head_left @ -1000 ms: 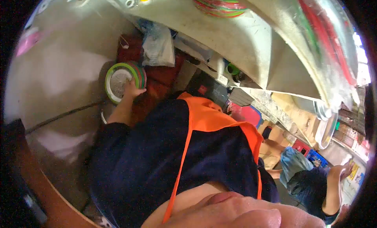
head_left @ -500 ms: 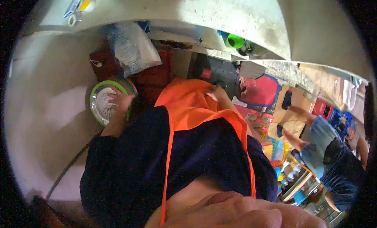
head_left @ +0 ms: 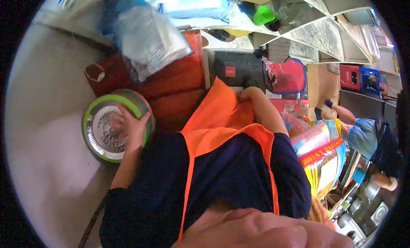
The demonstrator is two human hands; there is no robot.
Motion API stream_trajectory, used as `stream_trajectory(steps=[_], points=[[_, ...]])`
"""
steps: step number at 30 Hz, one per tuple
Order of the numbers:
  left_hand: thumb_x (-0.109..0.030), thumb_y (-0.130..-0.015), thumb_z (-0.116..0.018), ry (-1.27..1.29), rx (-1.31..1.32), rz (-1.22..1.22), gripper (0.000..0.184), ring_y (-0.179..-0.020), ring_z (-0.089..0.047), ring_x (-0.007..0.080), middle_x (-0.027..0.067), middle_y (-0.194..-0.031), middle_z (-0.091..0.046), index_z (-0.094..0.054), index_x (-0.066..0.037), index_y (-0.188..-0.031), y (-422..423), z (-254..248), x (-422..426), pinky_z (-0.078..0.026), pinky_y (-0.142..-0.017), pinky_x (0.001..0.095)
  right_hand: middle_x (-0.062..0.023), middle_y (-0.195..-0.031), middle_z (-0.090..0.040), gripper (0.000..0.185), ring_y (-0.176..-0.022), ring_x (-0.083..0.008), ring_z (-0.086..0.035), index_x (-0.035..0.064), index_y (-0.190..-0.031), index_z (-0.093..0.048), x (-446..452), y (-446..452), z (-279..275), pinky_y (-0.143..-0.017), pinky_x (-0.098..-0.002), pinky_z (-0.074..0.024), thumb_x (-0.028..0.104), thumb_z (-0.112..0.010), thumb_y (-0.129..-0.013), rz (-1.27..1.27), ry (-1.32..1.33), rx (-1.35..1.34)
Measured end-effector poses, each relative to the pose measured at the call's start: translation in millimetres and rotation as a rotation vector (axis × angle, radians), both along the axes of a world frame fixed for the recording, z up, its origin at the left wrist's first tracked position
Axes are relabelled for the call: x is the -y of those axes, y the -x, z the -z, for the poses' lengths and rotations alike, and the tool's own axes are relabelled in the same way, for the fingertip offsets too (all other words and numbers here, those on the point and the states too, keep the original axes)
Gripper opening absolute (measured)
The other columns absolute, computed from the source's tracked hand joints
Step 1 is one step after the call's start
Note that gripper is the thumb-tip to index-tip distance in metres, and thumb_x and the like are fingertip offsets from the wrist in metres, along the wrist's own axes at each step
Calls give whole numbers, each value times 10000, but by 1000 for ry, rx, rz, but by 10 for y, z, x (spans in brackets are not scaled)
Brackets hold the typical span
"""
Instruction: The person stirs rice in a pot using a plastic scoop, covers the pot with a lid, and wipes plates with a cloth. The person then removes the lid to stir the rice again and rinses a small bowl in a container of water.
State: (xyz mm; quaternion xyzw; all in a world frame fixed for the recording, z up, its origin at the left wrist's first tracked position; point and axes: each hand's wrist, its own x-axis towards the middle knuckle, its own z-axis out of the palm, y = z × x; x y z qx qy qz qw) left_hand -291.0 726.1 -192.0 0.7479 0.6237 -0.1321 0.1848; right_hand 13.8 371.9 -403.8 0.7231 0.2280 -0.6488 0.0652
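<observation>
A stack of round discs (head_left: 95, 139) with bright green, red and dark green rims stands at the left, its silvery face patterned and shiny. My left hand (head_left: 130, 126) lies over that face with fingers spread, the thumb near the rim. An orange apron (head_left: 213, 115) hangs over my dark shirt, its upper part pulled to a peak. At the apron's right edge, my right hand (head_left: 244, 94) is closed on the cloth; its fingertips are partly hidden.
A clear plastic bag (head_left: 149, 43) lies on a dark red surface (head_left: 175, 77). White shelves (head_left: 303, 51) run across the top right. Bright packets (head_left: 326, 158) are at my right. Another person (head_left: 363, 137) is at the far right. A dark cable (head_left: 92, 222) is lower left.
The view has shifted, and the stack appears larger. My left hand has moved from the stack's rim side further over its face. My right hand, hidden at first, now shows at the apron.
</observation>
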Motion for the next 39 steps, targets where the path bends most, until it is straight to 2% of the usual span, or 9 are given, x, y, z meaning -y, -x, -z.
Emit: stream_trajectory(steps=[7, 13, 15, 18, 21, 26, 30, 38, 39], points=[[-461, -623, -708, -14, 416, 167, 954, -1243, 100, 523, 208, -1425, 29, -149, -279, -1374, 413, 131, -9, -49, -785, 777, -171, -968, -602, 338, -938, -313, -558, 100, -985, -611, 376, 837, -513, -793, -385, -433, 285, -571, -704, -135, -117, 296], [-250, -707, -694, 243, 1273, 329, 717, -1283, -209, 339, 163, -1386, -241, -331, -121, -1312, 741, 118, -252, -227, -995, 497, -169, -952, -606, 322, -939, -308, -559, 99, -978, -608, 69, 771, -998, -797, -386, -433, 265, -562, -706, -241, -200, 513], [-162, -678, -712, -165, 903, 666, 711, -1255, -289, 293, 142, -1353, -311, -353, -51, -1282, 898, -329, -442, -277, -997, 318, -169, -947, -607, 316, -939, -306, -559, 99, -975, -607, -140, 541, -1179, -798, -386, -432, 259, -559, -707, -269, -232, 599], [-489, -646, -658, -535, 158, 626, 781, -1255, -242, 386, 145, -1391, -243, -345, -238, -1316, 877, -564, -541, -169, -936, 648, -163, -945, -605, 303, -941, -301, -558, 100, -973, -602, -603, 101, -1504, -802, -388, -433, 238, -549, -708, -269, -257, 748], [-657, -596, -577, -502, -18, 601, 843, -1267, -170, 431, 138, -1418, -175, -320, -315, -1322, 734, -247, -567, -88, -854, 742, -148, -1006, -575, 289, -973, -293, -539, 112, -986, -582, -1220, -249, -1977, -817, -394, -434, 197, -531, -715, -205, -366, 911], [-704, -568, -557, -507, 24, 489, 904, -1285, -92, 435, 137, -1433, -116, -296, -304, -1335, 487, -275, -456, -69, -879, 726, -173, -1281, -360, 426, -1121, -364, -422, 124, -1115, -529, -2288, -957, -2272, -883, -431, -424, 224, -550, -702, -331, -776, 1151], [-750, -531, -528, -431, -44, 414, 961, -1293, -65, 426, 140, -1439, -81, -285, -294, -1342, 415, -237, -439, -65, -897, 713, -141, -1415, -152, 506, -1258, -400, -223, 173, -1231, -449, -3126, -1412, -2416, -1006, -459, -288, 309, -515, -748, -412, -620, 1361], [-753, -513, -533, -452, -36, 400, 977, -1294, -68, 423, 146, -1439, -66, -294, -292, -1339, 365, -211, -463, -94, -890, 716, -117, -1387, -265, 646, -1307, -319, -150, 174, -1289, -375, -3623, -2320, -1794, -1003, -577, -146, 516, -452, -746, -148, -656, 1207], [-753, -513, -533, -451, -44, 383, 977, -1294, -68, 423, 146, -1439, -66, -294, -292, -1339, 386, -183, -472, -94, -890, 716, -120, -1330, -367, 633, -1242, -309, -317, 181, -1245, -442, -3640, -2566, -1547, -990, -526, -242, 542, -470, -726, -357, -668, 1227]])
